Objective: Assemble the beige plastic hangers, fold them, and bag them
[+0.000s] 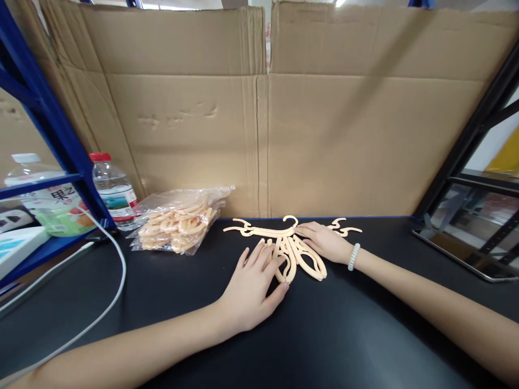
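An unfolded peach-coloured plastic hanger (265, 233) lies on the black table with its hook pointing away from me. Nearer to me, folded hangers (311, 261) of the same colour form a small fan. My left hand (249, 289) rests palm down with its fingers spread, the fingertips and thumb touching the left side of the folded ones. Across the right arm of the unfolded hanger lies my right hand (326, 242), fingers stretched out toward the hook; it covers part of that arm. A pale coil band (354, 257) circles my right wrist.
Left of the hangers sits a clear plastic bag (178, 224) full of similar hangers. Behind it stands a red-capped bottle (114, 192). A white cable (121, 270) curves over the table's left side. Cardboard (344, 140) walls the back; a black-framed rack (458, 183) stands right.
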`<state>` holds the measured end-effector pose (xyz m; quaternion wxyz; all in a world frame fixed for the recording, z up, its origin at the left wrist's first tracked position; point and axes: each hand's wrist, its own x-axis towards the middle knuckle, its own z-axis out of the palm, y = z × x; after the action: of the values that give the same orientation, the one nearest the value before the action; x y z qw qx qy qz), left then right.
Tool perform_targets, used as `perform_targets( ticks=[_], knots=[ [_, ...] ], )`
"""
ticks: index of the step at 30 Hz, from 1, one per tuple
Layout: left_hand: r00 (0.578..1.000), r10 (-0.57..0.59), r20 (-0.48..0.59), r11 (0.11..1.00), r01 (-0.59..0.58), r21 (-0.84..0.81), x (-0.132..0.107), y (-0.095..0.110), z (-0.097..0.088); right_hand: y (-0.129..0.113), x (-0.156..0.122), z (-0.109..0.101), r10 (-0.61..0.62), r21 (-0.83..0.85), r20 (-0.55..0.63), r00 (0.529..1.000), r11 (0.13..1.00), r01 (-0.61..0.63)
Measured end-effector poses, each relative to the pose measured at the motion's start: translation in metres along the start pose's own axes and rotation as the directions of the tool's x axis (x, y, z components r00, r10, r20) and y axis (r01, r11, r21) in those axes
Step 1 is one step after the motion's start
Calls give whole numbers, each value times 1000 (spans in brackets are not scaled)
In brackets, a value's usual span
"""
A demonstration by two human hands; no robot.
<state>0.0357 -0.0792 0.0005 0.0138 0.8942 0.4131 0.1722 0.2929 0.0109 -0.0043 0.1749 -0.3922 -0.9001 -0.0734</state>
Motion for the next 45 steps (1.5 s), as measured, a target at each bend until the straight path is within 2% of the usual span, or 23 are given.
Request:
perform_targets(
  ticks=[12, 18, 22, 26, 29, 34, 36, 39, 41, 45],
  knots=[
    [1000, 18, -13, 999, -18, 40, 0, 0, 0, -3, 4, -2, 131, -84, -24, 991, 988, -133],
    [998, 30, -46, 998, -28, 47, 0, 5, -3, -2, 4, -1, 208, -33, -41, 977, 977, -209],
    [993, 51, -104, 999, -50, 20, -1, 6, -5, -4, 0, -5, 268, 30, -89, 959, 963, -266],
    [975, 97, -200, 994, -104, -24, -5, 6, -9, -3, -4, -18, 327, 75, -173, 929, 945, -319],
    [957, 121, -262, 989, -140, -55, -10, 5, -15, -3, -9, -37, 364, 95, -260, 894, 932, -351],
    [951, 119, -286, 976, -165, -142, -25, 4, -22, -12, -27, -70, 353, 121, -399, 846, 935, -333],
    [955, 49, -294, 965, -121, -232, -31, 3, -23, -23, -35, -76, 325, 174, -464, 824, 946, -274],
    [949, -157, -273, 904, 27, -427, -36, 2, -23, -42, -45, -75, 318, 263, -511, 798, 943, -207],
    [923, -300, -242, 799, 104, -592, -36, 1, -22, -53, -50, -68, 299, 262, -515, 803, 947, -184],
    [846, -511, -154, 523, 163, -836, -29, -5, -18, -62, -60, -51, 143, 158, -450, 881, 984, -79]
  ],
)
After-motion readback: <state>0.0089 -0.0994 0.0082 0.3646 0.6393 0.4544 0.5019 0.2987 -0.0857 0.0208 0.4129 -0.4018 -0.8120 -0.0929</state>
